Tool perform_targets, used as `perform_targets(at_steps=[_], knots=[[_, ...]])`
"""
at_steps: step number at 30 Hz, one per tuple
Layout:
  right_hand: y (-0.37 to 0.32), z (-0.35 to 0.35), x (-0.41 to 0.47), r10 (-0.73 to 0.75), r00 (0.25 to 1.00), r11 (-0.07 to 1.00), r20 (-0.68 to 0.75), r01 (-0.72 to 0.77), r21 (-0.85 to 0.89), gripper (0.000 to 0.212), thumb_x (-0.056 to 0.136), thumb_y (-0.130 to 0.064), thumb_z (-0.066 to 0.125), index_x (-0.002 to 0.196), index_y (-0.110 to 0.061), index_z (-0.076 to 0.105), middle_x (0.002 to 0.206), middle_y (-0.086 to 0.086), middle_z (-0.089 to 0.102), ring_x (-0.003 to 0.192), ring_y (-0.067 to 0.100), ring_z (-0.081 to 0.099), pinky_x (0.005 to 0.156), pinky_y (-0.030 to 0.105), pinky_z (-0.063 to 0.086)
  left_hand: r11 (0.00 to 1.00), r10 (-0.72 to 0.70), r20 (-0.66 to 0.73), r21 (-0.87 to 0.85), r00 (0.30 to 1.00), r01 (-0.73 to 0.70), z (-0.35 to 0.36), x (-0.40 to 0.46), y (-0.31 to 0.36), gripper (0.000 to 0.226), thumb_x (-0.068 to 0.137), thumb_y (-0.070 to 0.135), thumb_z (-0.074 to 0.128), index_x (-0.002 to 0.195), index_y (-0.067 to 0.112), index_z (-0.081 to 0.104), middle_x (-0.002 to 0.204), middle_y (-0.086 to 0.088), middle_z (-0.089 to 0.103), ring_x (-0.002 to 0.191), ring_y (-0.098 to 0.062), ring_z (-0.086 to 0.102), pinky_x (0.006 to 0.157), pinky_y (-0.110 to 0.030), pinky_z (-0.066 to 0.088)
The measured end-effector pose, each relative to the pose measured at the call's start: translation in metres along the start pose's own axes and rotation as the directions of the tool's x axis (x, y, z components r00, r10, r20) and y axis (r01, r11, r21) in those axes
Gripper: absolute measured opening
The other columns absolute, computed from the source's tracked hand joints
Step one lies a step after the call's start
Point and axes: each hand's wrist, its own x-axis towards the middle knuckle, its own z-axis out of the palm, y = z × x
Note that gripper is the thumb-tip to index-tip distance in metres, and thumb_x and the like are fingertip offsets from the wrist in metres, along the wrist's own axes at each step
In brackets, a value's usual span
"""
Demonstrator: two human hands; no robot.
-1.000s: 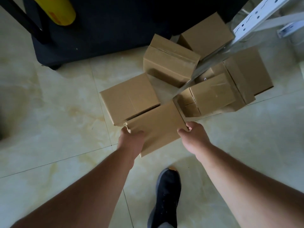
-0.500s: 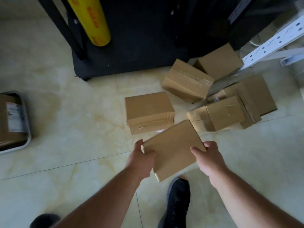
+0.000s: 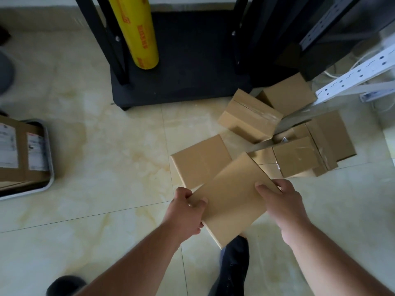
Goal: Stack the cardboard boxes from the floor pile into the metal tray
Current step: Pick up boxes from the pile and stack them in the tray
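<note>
A plain cardboard box [image 3: 232, 199] is held above the floor between my left hand [image 3: 186, 210] on its left edge and my right hand [image 3: 282, 201] on its right edge. Beyond it lies the floor pile: one box [image 3: 198, 159] just behind, another [image 3: 250, 118] tilted further back, one [image 3: 286, 92] by the black stand, and taped ones [image 3: 299, 157] at the right. The metal tray [image 3: 48, 182] sits at the far left edge, with labelled cardboard boxes [image 3: 19, 150] stacked in it.
A black stand [image 3: 183, 60] with a yellow film roll [image 3: 136, 30] is behind the pile. A white perforated rack leg [image 3: 354, 77] crosses the upper right. My dark shoes [image 3: 235, 265] are on the pale tiled floor below the held box.
Both hands have lifted the box off the pile and drawn it toward me. The view has swung left and pulled back, bringing the tray into sight.
</note>
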Motion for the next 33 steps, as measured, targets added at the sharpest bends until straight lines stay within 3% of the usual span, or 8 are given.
perform_targets(at_steps=[5,9,13,16,21,27,30,33], knots=[[-0.045,0.034,-0.019,-0.011,0.998,0.99,0.062,0.002,0.138,0.042,0.074,-0.053,0.076,0.108,-0.036,0.059,0.103,-0.004,0.067,0.094,0.025,0.066,0.09,0.057,0.058,0.998,0.05,0.014,0.036,0.999,-0.051,-0.033,-0.006,0.006,0.069,0.088,0.05,0.075,0.15,0.039,0.046,0.123,0.001,0.05,0.079,-0.03,0.075,0.071,-0.046,0.067],[-0.079,0.071,-0.034,-0.097,0.993,0.984,0.059,0.087,0.156,0.053,0.068,-0.059,0.075,0.112,-0.035,0.058,0.108,-0.004,0.069,0.096,0.023,0.068,0.088,0.052,0.06,0.995,0.074,0.021,0.061,0.997,-0.075,-0.073,-0.007,0.014,0.073,0.079,0.054,0.084,0.143,0.04,0.052,0.127,0.0,0.049,0.085,-0.03,0.074,0.069,-0.043,0.068],[-0.102,0.104,-0.052,-0.189,0.98,0.968,0.064,0.174,0.181,0.087,0.081,-0.052,0.078,0.153,-0.034,0.033,0.129,-0.007,0.058,0.106,0.018,0.063,0.073,0.029,0.052,0.991,0.131,0.003,0.014,0.991,-0.131,-0.111,-0.009,0.018,0.069,0.08,0.049,0.085,0.137,0.036,0.049,0.129,0.009,0.059,0.08,-0.028,0.074,0.072,-0.048,0.067],[-0.118,0.126,-0.062,-0.184,0.981,0.964,0.054,0.17,0.205,0.101,0.079,-0.055,0.08,0.157,-0.029,0.021,0.131,-0.007,0.058,0.111,0.022,0.063,0.089,0.039,0.054,0.986,0.164,-0.059,-0.021,0.985,-0.166,-0.13,-0.012,0.018,0.066,0.082,0.047,0.085,0.135,0.033,0.048,0.125,0.013,0.06,0.088,-0.033,0.076,0.075,-0.054,0.065],[-0.14,0.154,-0.089,-0.137,0.982,0.983,0.133,0.118,0.14,0.064,0.079,-0.063,0.075,0.127,-0.026,0.055,0.111,-0.008,0.068,0.095,0.016,0.065,0.083,0.041,0.056,0.979,0.175,-0.144,-0.078,0.974,-0.188,-0.161,-0.019,0.017,0.067,0.082,0.051,0.083,0.137,0.036,0.048,0.121,0.016,0.061,0.093,-0.028,0.077,0.08,-0.051,0.065],[-0.153,0.183,-0.132,-0.28,0.922,0.96,0.269,0.278,0.047,0.062,0.093,-0.05,0.065,0.147,-0.039,0.037,0.123,-0.009,0.062,0.104,0.018,0.063,0.095,0.046,0.054,0.961,0.156,-0.204,-0.195,0.966,-0.196,-0.2,-0.038,0.009,0.061,0.086,0.057,0.076,0.138,0.036,0.052,0.121,0.01,0.066,0.092,-0.019,0.075,0.084,-0.047,0.065],[-0.16,0.198,-0.155,-0.293,0.909,0.956,0.297,0.287,0.065,0.051,0.095,-0.051,0.061,0.138,-0.029,0.044,0.118,-0.007,0.065,0.097,0.014,0.063,0.091,0.044,0.055,0.948,0.138,-0.247,-0.247,0.959,-0.2,-0.227,-0.047,0.006,0.055,0.086,0.058,0.075,0.132,0.036,0.054,0.117,0.005,0.068,0.087,-0.022,0.074,0.083,-0.048,0.066],[-0.166,0.216,-0.18,-0.354,0.875,0.934,0.33,0.347,0.082,0.039,0.098,-0.048,0.059,0.133,-0.035,0.046,0.109,-0.02,0.062,0.095,0.002,0.06,0.086,0.037,0.052,0.937,0.131,-0.298,-0.273,0.946,-0.216,-0.258,-0.055,0.002,0.054,0.086,0.062,0.073,0.129,0.032,0.057,0.11,0.001,0.07,0.078,-0.022,0.071,0.082,-0.049,0.066]])
